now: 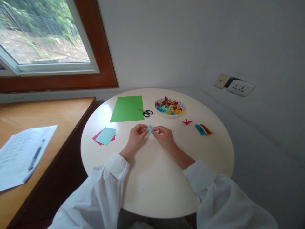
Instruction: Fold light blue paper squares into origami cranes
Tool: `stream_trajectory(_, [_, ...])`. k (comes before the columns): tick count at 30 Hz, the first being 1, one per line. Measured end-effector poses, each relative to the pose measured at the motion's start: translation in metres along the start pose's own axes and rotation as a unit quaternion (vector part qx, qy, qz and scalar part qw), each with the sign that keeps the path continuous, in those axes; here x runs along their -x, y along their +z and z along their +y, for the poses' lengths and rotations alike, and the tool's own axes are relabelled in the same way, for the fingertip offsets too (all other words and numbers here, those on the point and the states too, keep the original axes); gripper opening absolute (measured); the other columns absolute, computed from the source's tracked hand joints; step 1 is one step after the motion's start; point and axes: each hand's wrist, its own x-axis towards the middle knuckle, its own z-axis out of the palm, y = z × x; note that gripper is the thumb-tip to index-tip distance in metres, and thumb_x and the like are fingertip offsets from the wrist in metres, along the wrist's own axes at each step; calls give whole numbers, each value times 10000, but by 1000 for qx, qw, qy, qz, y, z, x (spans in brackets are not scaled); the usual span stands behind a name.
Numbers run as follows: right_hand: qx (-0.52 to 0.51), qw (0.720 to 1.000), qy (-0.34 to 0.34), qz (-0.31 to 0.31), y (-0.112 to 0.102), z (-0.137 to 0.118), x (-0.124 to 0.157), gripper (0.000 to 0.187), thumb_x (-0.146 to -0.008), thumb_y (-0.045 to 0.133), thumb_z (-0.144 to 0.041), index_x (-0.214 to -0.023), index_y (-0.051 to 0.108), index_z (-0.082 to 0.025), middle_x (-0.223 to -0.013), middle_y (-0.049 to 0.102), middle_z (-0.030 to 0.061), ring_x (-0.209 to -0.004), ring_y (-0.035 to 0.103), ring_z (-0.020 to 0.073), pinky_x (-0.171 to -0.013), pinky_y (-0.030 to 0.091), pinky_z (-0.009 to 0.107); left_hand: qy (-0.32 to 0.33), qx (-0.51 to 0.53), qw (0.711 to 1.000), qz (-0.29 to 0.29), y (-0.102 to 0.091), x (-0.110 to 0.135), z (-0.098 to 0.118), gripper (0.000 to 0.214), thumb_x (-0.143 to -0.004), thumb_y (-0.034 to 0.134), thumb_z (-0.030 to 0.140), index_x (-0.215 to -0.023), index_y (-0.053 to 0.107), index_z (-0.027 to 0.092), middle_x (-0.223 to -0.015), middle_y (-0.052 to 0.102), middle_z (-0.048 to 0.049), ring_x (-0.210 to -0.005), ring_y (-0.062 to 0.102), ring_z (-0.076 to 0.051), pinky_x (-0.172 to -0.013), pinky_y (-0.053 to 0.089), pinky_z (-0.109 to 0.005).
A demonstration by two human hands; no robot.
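Note:
Between my two hands is a small piece of folded light blue paper (pixel 149 128), held near the middle of the round white table (pixel 152 187). My left hand (pixel 138 135) pinches its left side with thumb and fingertips. From the right, my right hand (pixel 164 136) pinches the other side, fingers curled. The exact folds are too small to make out. Left of my hands lies a loose stack of light blue and red paper squares (pixel 106 136). A red paper crane (pixel 187 122) rests on the table beyond my right hand.
Behind my hands are a green paper sheet (pixel 127 108), black-handled scissors (pixel 146 112) and a white bowl (pixel 170 116) full of colourful paper cranes. Fanned coloured paper pieces (pixel 203 129) lie at right. A wooden desk (pixel 71 111) at left bears written sheets (pixel 19 152) and a pen (pixel 36 154).

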Motion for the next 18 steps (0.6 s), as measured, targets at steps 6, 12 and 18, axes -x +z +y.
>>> stream_trajectory(6, [-20, 1000, 6, 12, -1, -3, 1, 71, -640, 556, -218, -651, 611, -175, -705, 672, 40, -643, 576, 156, -599, 424, 276, 2, -5, 1000, 4, 0, 0, -1, 163, -600, 645, 200, -735, 568, 151, -598, 590, 20, -569, 558, -102, -584, 433, -232])
stream_trajectory(12, [-31, 999, 14, 10, 0, -4, 1, 37, -633, 561, -210, -652, 585, -190, -668, 648, 7, -604, 554, 134, -572, 426, 257, 4, -2, 1000, -3, 0, 0, -2, 155, -608, 645, 199, -729, 559, 152, -625, 599, 9, -587, 574, -107, -598, 453, -241])
stream_trajectory(18, [-81, 996, 30, 13, 3, -1, -1, 142, -623, 582, -215, -759, 582, -175, -710, 646, 35, -628, 590, 146, -574, 440, 257, -1, 8, 1000, -1, 1, 0, -1, 152, -601, 645, 182, -718, 555, 146, -674, 609, -6, -613, 583, -109, -619, 460, -246])
